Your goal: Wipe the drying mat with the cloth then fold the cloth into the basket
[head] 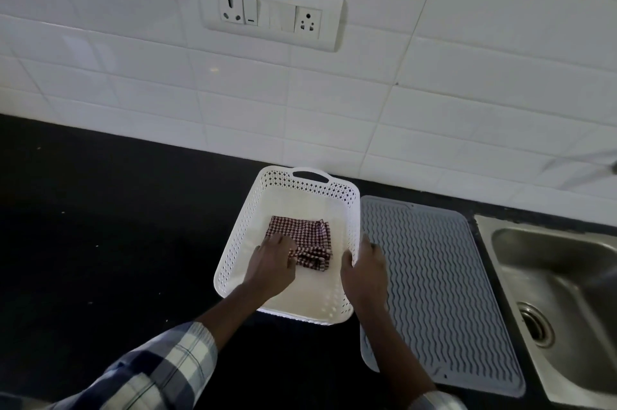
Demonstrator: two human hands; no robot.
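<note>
The left hand hides the cloth's near corner.

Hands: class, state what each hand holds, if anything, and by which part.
The left hand rests on the folded cloth's near left corner inside the basket; a closed grip cannot be told. The right hand holds the basket's right rim.

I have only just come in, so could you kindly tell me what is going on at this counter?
A person is putting a folded red-and-white checked cloth into a white perforated plastic basket on the black counter. The left hand presses on the cloth inside the basket, while the right hand grips the basket's right rim. The grey ribbed drying mat lies bare just to the right, beside the steel sink.
</note>
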